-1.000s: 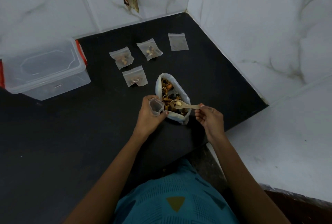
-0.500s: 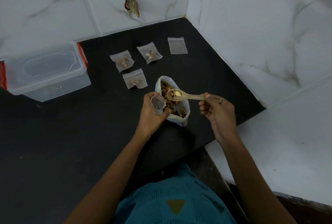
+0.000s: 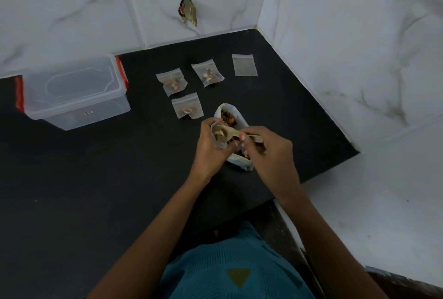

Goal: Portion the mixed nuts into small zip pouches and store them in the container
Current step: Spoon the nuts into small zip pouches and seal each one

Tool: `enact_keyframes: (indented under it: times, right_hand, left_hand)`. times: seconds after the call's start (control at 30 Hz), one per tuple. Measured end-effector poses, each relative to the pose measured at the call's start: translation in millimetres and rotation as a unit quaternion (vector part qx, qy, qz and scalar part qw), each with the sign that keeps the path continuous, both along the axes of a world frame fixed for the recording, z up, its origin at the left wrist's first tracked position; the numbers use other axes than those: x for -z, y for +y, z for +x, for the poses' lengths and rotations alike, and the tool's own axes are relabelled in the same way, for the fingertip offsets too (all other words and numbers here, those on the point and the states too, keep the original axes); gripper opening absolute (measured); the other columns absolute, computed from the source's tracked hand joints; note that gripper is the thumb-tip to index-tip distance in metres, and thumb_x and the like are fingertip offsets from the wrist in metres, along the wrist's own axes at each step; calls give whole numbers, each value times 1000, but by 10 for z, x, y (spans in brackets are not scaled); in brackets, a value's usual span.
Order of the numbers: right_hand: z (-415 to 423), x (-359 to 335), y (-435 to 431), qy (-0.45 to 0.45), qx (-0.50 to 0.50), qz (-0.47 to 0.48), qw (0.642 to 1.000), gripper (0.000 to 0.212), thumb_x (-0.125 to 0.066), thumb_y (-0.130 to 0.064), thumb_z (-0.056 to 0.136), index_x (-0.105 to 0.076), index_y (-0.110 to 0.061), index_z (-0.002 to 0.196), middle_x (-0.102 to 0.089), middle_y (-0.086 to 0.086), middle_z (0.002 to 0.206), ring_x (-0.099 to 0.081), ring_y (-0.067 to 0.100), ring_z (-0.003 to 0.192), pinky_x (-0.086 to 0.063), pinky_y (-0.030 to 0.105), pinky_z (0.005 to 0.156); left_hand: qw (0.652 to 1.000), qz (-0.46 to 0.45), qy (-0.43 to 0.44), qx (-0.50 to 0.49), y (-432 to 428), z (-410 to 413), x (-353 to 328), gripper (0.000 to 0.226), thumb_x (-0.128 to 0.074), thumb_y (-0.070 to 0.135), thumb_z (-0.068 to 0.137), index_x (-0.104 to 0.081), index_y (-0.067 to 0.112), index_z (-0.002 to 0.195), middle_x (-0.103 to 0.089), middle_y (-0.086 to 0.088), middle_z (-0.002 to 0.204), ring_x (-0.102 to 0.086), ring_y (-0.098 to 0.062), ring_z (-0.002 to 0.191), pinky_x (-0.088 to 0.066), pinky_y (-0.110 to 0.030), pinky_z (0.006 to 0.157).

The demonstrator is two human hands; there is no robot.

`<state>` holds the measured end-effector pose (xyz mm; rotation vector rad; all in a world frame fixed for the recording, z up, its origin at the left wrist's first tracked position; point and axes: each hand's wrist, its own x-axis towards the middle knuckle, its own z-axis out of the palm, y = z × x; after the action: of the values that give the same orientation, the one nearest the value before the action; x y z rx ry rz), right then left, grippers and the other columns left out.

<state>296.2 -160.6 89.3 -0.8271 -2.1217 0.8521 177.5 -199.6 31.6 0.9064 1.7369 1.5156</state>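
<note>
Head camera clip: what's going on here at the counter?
A person is spooning mixed nuts into a small zip pouch. The left hand holds the open pouch above the bag of nuts, while the right hand tips a wooden spoon into its mouth. Three filled pouches lie on the black counter behind, with one empty pouch near the wall. The clear container sits to the left, lid on, no pouches visible inside.

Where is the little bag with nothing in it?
The empty clear zip pouch lies flat on the black counter, far right of the filled clear pouches, near the white marble wall corner.
</note>
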Motion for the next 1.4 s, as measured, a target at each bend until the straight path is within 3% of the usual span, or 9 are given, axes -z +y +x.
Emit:
enact_keyframes:
  times: [0.17, 0.33, 0.47, 0.57, 0.73, 0.87, 1.07, 1.2, 1.4]
  right_hand:
    - [3, 18, 0, -13, -30, 69, 997, 28, -51, -17, 85, -65, 3, 98, -69, 14, 90, -62, 12, 84, -47, 11, 78]
    - [38, 15, 29, 20, -28, 63, 997, 26, -52, -16, 85, -65, 4, 97, -67, 10, 86, -57, -1, 83, -46, 3, 72]
    - [82, 19, 44, 60, 2, -25, 998, 19, -57, -15, 87, -64, -1, 98, -64, -4, 81, -60, -7, 69, -49, 9, 65]
    - [111, -58, 60, 105, 47, -122, 986, 9, -55, -6, 89, -64, -10, 90, -62, -5, 70, -60, 1, 60, -50, 13, 59]
    - [176, -13, 230, 183, 172, -334, 908, 11, -57, -12, 88, -65, -14, 82, -65, 0, 69, -61, 5, 60, -52, 18, 59]
    - [195, 270, 323, 122, 209, -392, 888, 6, -58, -7, 87, -65, -7, 89, -66, 4, 72, -62, 8, 62, -52, 17, 58]
    - [114, 658, 243, -60, 210, -252, 943, 5, -58, -10, 87, -63, -9, 90, -62, -5, 71, -61, 9, 65, -48, 12, 56]
    - [127, 754, 240, -233, 179, -96, 951, 9, -57, -22, 88, -60, -13, 90, -62, -1, 79, -60, 12, 72, -51, 30, 65]
    - [156, 761, 289, -245, 172, -57, 953, 15, -58, -26, 88, -61, -11, 87, -57, 1, 85, -54, 14, 80, -46, 28, 67]
  left_hand:
    - [1000, -4, -8, 3, -24, 6, -50, 62, -76, 13, 73, -38, 12, 122, -46, 14, 108, -49, 3, 99, -45, -14, 82]
    - [1000, 2, 7, -4, -24, -8, -37, 60, -76, 9, 73, -39, 12, 120, -44, 18, 105, -48, 6, 98, -42, -4, 79]
    - [1000, 2, 20, 0, -29, -21, -10, 60, -75, 6, 74, -38, 10, 121, -46, 7, 112, -49, -3, 103, -41, -4, 83]
    - [1000, 4, 19, 3, -33, -34, 8, 58, -74, 3, 74, -37, 13, 119, -47, -2, 121, -48, -12, 112, -40, -6, 86]
    - [1000, -17, 17, 4, -62, -71, 3, 56, -72, 1, 74, -37, 17, 116, -43, 8, 115, -47, 3, 100, -37, 4, 76]
    - [999, -16, 28, -10, -87, -85, 32, 56, -73, 1, 73, -37, 18, 113, -47, 1, 116, -47, -1, 100, -36, 4, 76]
    - [999, -21, 24, -10, -93, -72, 13, 56, -72, 2, 74, -37, 21, 113, -46, 7, 112, -48, 2, 98, -36, 4, 74]
    - [999, -23, 22, -6, -88, -61, 14, 56, -72, 1, 74, -37, 20, 114, -46, 7, 113, -47, 5, 99, -36, 4, 75]
    - [1000, -21, 12, 4, -72, -20, 19, 56, -72, 0, 74, -38, 19, 115, -48, 9, 111, -48, 7, 99, -38, 2, 76]
